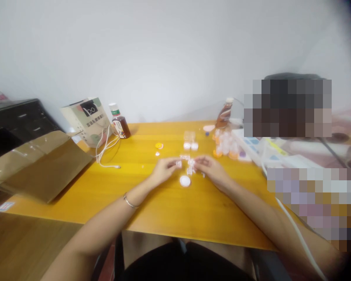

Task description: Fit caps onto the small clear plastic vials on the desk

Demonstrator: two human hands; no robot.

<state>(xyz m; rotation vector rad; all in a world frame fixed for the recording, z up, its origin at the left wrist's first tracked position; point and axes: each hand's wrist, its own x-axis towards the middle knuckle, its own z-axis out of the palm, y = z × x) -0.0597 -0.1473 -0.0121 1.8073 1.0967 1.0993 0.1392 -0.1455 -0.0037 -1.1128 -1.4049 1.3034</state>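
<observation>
Both my hands rest on the yellow wooden table (169,207), fingers pinched around a small cluster of white cubes (188,164) that look like dice. My left hand (163,171), with a thin bracelet on its wrist, holds one small white cube at the cluster's left side. My right hand (210,168) pinches the cluster's right side. A round white lid (185,181) lies just in front of the cubes. Two small white caps (190,146) and a clear little box (189,136) sit behind them.
A brown bottle (120,123), a paper bag (87,121) and a white cable (107,152) stand at the back left, beside an open cardboard box (38,164). Several small bottles (226,145), another brown bottle (224,114) and a blurred person are at the right.
</observation>
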